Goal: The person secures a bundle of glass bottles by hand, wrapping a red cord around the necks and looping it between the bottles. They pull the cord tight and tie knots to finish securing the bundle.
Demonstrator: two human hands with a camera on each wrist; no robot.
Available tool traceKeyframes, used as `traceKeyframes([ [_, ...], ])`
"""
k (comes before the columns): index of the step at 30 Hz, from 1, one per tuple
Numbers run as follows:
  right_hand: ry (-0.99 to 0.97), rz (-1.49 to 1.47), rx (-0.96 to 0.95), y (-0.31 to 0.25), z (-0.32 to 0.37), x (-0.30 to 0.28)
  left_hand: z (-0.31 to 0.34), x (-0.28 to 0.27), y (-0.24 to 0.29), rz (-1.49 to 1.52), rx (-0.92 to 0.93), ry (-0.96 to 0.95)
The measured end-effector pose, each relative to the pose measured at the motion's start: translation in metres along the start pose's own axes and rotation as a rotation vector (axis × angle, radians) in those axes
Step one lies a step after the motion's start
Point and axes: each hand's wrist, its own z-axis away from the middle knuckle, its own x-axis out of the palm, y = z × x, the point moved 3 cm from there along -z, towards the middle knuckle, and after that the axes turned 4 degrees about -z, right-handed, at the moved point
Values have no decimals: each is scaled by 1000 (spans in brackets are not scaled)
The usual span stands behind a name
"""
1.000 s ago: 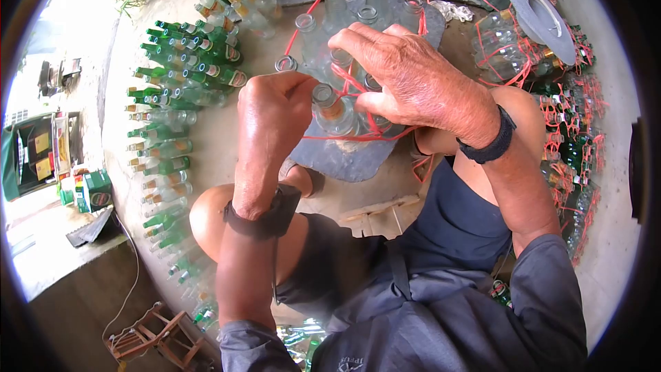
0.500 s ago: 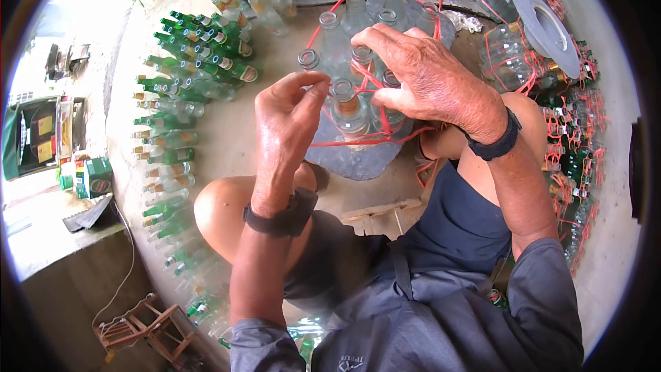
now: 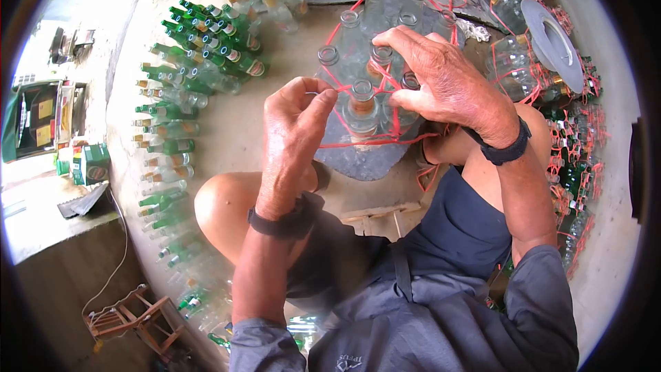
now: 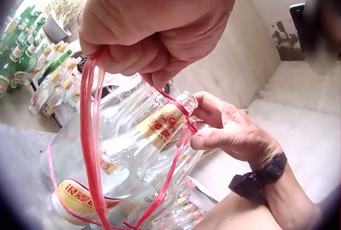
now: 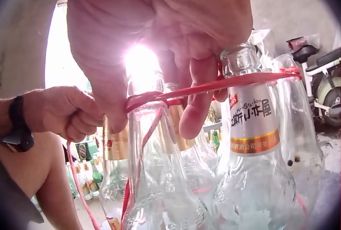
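A ring of clear glass bottles (image 3: 362, 120) stands upright on a dark grey slab (image 3: 358, 165), with red plastic string (image 3: 358, 143) round it and between the necks. My left hand (image 3: 296, 114) pinches the string just left of the nearest bottle neck. In the left wrist view, strands (image 4: 89, 134) hang down from under its curled fingers. Over the necks, my right hand (image 3: 444, 72) has its thumb and fingers bent round a bottle neck (image 5: 146, 83) where the string crosses. A gold-labelled bottle (image 4: 160, 123) has string round its neck.
Rows of green and clear bottles (image 3: 206, 48) stand at the left. Bundles tied with red string (image 3: 575, 138) line the right wall, a grey hat-like disc (image 3: 551, 45) above some. A wooden stool (image 3: 134, 320) lies at lower left. My bent knees flank the slab.
My left hand has turned and drawn slightly left from the nearest neck, still pinching string. My right hand keeps its place over the necks. The head view has shifted.
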Motion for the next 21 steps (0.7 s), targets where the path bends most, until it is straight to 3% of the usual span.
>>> traceKeyframes([
  [8,-44,9,6,3,-3,-4,-1,7,1,21,-149,-51],
  [21,-174,-163,6,6,-13,-15,-5,15,-11,93,-31,-174],
])
